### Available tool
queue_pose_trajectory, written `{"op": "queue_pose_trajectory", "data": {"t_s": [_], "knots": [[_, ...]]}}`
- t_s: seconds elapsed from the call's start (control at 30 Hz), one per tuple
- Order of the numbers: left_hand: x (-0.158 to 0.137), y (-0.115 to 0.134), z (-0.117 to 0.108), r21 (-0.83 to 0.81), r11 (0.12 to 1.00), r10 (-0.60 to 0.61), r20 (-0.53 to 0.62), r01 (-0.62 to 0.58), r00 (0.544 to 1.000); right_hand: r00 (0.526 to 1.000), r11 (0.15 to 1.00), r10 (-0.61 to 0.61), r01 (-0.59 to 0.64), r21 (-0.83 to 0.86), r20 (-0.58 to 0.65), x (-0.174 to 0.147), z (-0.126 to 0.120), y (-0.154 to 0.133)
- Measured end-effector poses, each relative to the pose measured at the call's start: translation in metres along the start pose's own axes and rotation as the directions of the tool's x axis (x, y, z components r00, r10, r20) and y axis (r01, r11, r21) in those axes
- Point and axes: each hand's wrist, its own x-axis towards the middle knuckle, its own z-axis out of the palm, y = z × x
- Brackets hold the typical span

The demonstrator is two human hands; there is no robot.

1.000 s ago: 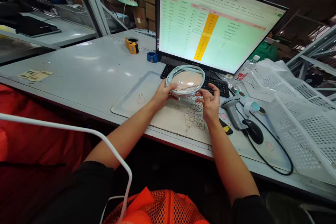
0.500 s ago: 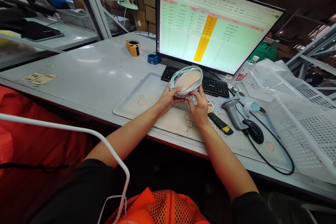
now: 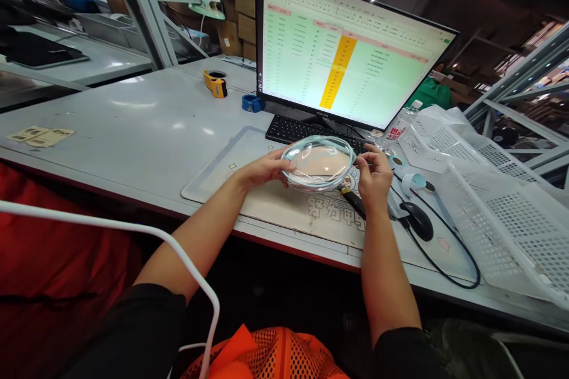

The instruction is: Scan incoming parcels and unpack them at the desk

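A clear, oval plastic pouch (image 3: 317, 164) with pale blue edging hangs over the desk mat, in front of the keyboard. Something flat and beige shows through it; its kind I cannot make out. My left hand (image 3: 269, 168) grips the pouch at its left edge, thumb on top. At the opposite edge, my right hand (image 3: 374, 173) is closed in a pinch on the rim; whether a zip pull is between the fingers is too small to tell. Below the pouch, a yellow-and-black utility knife (image 3: 354, 201) lies on the mat, partly hidden by my right hand.
Behind the pouch stand a keyboard (image 3: 293, 129) and a monitor (image 3: 342, 53). A mouse (image 3: 418, 220) with its cable, a partly covered barcode scanner (image 3: 395, 207) and white perforated baskets (image 3: 502, 219) occupy the right side. Tape dispensers, yellow (image 3: 215, 84) and blue (image 3: 252, 103), sit farther back.
My hands have moved apart, the right one to the pouch's right edge. The pouch is lower and flatter to view. The camera view has shifted slightly right.
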Motion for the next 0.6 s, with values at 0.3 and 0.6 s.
{"op": "queue_pose_trajectory", "data": {"t_s": [0.3, 0.6], "knots": [[-0.011, 0.000, 0.020, 0.281, 0.935, -0.295, 0.290, 0.214, 0.910, 0.699, 0.854, 0.144, -0.445, 0.269, 0.701, -0.006, 0.011, -0.012], [-0.001, -0.007, 0.009, 0.250, 0.959, -0.148, 0.032, 0.135, 0.989, 0.683, 0.679, 0.282, -0.639, 0.362, 0.674, -0.014, 0.036, -0.005]]}}
